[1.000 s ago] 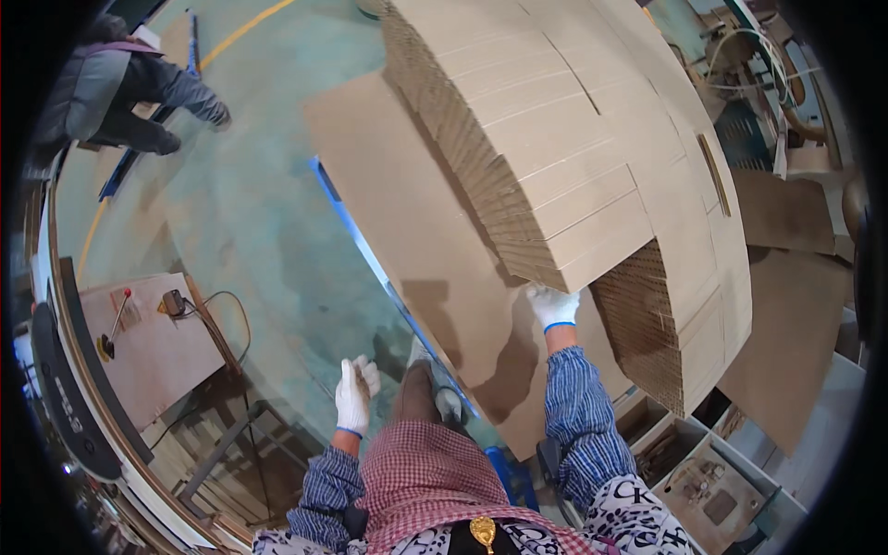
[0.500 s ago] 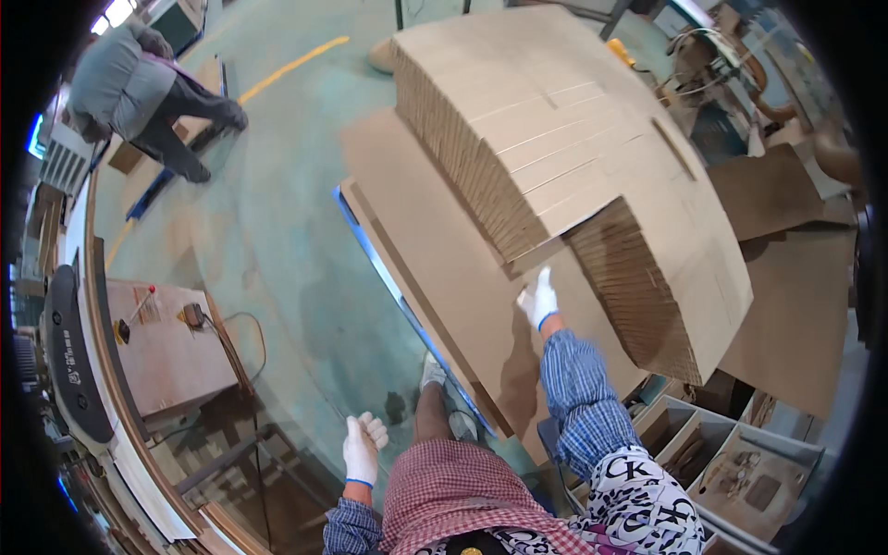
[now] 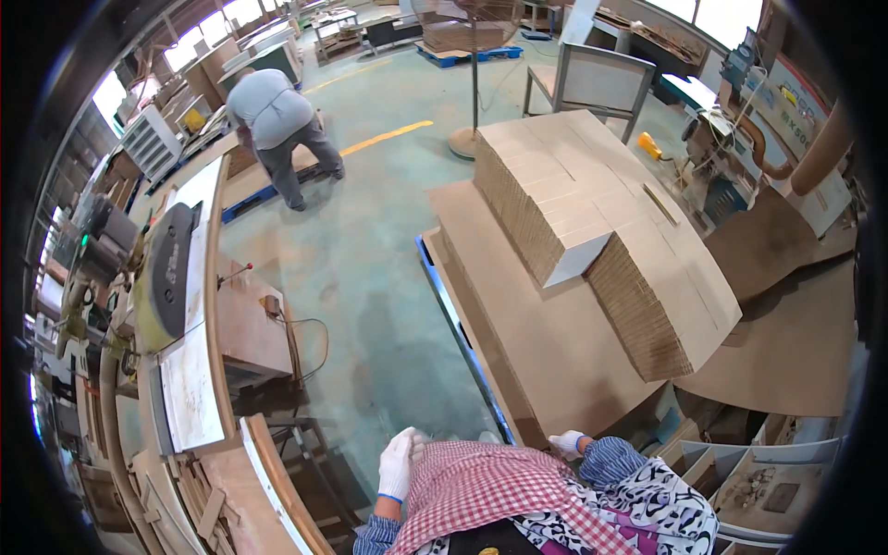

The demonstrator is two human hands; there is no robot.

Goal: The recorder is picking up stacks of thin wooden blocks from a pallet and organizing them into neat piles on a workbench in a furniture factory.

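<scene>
My left hand (image 3: 398, 465), in a white glove with a blue cuff edge, is beside the red checked apron (image 3: 490, 481). Its fingers are curled in, and no object shows in them. Gloved in white too, my right hand (image 3: 567, 443) is at the apron's other side, close to the near end of a brown cardboard sheet (image 3: 546, 342); its fingers are too small and bunched to read. On that sheet rest stacks of flat cardboard pieces (image 3: 638, 277), layered edges showing, with a notch between them and a pale face at the notch. A blue pallet (image 3: 467, 342) lies underneath.
At left stands a machine bench (image 3: 194, 388) with a wooden box (image 3: 254, 328) and cable. Another person (image 3: 277, 120) bends over a low pallet. Behind the stacks are a stand fan's base (image 3: 462, 143) and a metal frame (image 3: 592, 83). Divided bins (image 3: 777, 481) sit at right.
My view has lifted and shows more of the room. My right hand has left the cardboard by the notch and drawn back to my side. My left hand is now nearer the apron.
</scene>
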